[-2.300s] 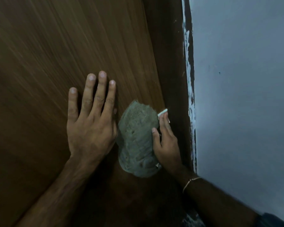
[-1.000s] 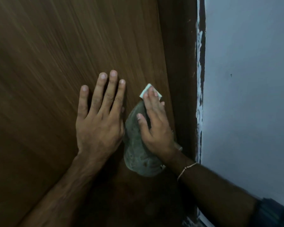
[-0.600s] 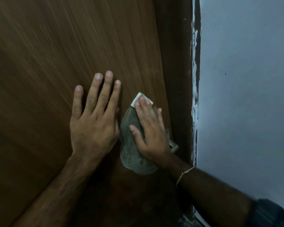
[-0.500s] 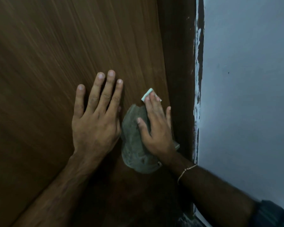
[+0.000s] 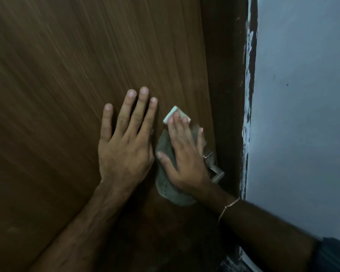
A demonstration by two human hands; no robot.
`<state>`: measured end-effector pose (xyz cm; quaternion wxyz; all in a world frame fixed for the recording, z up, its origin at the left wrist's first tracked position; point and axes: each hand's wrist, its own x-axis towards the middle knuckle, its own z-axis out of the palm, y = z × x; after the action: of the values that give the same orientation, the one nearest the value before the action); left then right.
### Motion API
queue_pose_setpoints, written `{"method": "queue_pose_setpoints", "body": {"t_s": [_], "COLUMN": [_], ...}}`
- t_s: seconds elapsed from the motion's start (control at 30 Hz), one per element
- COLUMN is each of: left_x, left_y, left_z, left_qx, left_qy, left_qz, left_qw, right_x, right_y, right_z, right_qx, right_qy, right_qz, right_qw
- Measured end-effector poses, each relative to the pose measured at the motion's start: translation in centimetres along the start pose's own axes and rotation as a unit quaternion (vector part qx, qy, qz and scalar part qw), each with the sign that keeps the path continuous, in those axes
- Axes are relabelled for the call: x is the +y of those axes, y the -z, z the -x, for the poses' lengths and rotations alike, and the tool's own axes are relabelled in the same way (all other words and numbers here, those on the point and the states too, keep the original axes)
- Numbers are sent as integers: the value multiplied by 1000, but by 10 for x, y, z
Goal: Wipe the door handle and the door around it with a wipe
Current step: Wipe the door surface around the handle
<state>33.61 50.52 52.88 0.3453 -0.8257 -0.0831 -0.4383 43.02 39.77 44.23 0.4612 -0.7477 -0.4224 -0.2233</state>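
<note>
Two hands flat on the door [image 5: 71, 75]: right hand [image 5: 185, 154], fingers straight, pressing the wipe [image 5: 176, 114] just above the cloth-covered handle [image 5: 214, 169], which runs lengthwise below toward the frame; left hand [image 5: 126, 146] spread, holding nothing, beside.

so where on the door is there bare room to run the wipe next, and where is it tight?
Bare door lies above and left of the left hand, flat on the wood. A narrow bare strip runs above the wipe beside the dark frame. It is crowded between the hands: the right hand presses the wipe over the grey-covered handle, metal at the frame.
</note>
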Motion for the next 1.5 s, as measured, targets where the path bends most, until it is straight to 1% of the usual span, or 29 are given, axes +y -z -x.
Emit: {"method": "queue_pose_setpoints", "body": {"t_s": [0.03,0.1,0.17,0.2,0.27,0.33,0.37,0.43,0.5,0.53,0.57,0.63,0.67,0.7,0.73,0.8,0.83,0.9,0.97,1.0,1.07,1.13,1.17,1.27,1.3,1.4,1.43,1.47,1.5], "left_x": [0,0,-2,-2,-3,-3,-3,-2,-3,-3,-3,-2,-2,-2,-2,-3,-3,-3,-2,-2,-2,-2,-3,-3,-2,-2,-2,-3,-3], "left_y": [0,0,-1,-2,-3,-3,-3,-2,-1,-1,-1,0,1,1,2,2,3,3,2,2,2,1,0,-1,-1,-1,-2,-2,-2], "left_z": [0,2,3,4,5,6,7,7,7,8,8,9,9,10,10,9,9,9,10,11,10,9,8,11,12,13,14,14,15], "left_qx": [2,2,-1,-3,-2,0,1,1,-5,-9,-9,-8,-7,-8,-11,-19,-22,-22,-23,-22,-18,-17,-17,-15,-14,-8,-10,-12,-15], "left_qy": [0,-3,-6,-6,-6,-4,-3,-2,-1,-1,-2,0,2,2,1,-4,-5,-2,2,2,2,0,0,0,1,7,8,8,8], "left_qz": [1,3,2,3,1,-4,-3,-5,-6,-5,-4,-7,-7,-6,-6,-5,-3,0,-2,-2,-5,-3,-1,-8,-7,-8,-6,-4,-3], "left_qw": [1000,1000,1000,1000,1000,1000,1000,1000,1000,1000,1000,1000,1000,1000,1000,1000,1000,1000,1000,1000,1000,1000,1000,1000,1000,1000,1000,1000,1000], "right_x": [2,12,17,14,2,-3,0,10,13,9,4,-3,-1,4,11,24,26,26,29,32,41,40,36,27,28,25,17,9,2], "right_y": [-1,2,7,10,8,2,1,4,7,8,7,0,-3,-3,-1,6,11,16,15,16,19,23,24,17,17,18,17,14,10], "right_z": [9,16,4,-4,-8,5,13,15,1,-5,-7,3,12,20,22,11,3,-5,3,9,9,-1,-5,7,12,6,1,2,6], "right_qx": [-14,-25,-3,8,9,-13,-21,-19,7,16,17,-3,-15,-22,-23,-8,1,4,-10,-18,-22,-10,-6,-21,-26,-3,2,0,-10], "right_qy": [7,-24,-76,-87,-58,-5,2,-43,-89,-88,-68,-7,7,-5,-39,-114,-128,-102,-57,-55,-99,-137,-134,-48,-44,-116,-118,-92,-48], "right_qz": [11,18,1,-12,-30,-11,4,7,-13,-23,-31,-23,-13,-8,-13,-37,-48,-59,-39,-30,-39,-68,-77,-53,-41,-61,-69,-67,-55], "right_qw": [1000,999,997,996,998,1000,1000,999,996,996,997,1000,1000,1000,999,993,991,993,998,998,994,988,988,997,998,991,991,993,997]}}
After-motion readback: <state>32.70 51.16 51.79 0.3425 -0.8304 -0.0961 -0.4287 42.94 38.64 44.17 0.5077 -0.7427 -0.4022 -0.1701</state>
